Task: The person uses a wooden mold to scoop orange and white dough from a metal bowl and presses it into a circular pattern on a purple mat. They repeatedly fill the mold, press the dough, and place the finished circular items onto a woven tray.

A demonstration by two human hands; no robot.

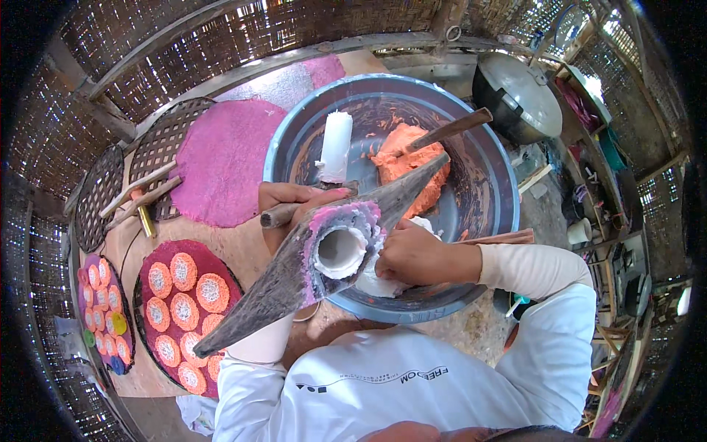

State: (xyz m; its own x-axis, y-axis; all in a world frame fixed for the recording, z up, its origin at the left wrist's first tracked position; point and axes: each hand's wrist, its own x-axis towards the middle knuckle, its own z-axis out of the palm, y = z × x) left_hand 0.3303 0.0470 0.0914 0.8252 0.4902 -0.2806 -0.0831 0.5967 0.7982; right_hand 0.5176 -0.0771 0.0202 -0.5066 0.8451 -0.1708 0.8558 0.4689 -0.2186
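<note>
My left hand [283, 202] is wrapped round the wooden handle [280, 216] of a plunger, whose cylinder [336, 144] is coated in white dough and points away over the basin. In front of it lies a long wooden press board [258, 298], pointed at both ends and slanting across my body. Its round hole [339, 253] is lined with white dough, with pink residue round the rim. My right hand [423, 253] is closed against the hole's right side; its fingertips are partly hidden. White dough [379, 285] shows beside and below that hand.
Beneath is a large blue-grey basin [512, 180] with orange dough [423, 177] and a wooden stick [449, 131]. Left are pink sheets [228, 162], woven trays [166, 140], and red rounds carrying orange-and-white dough rings [183, 271]. A lidded metal pot [519, 96] stands far right.
</note>
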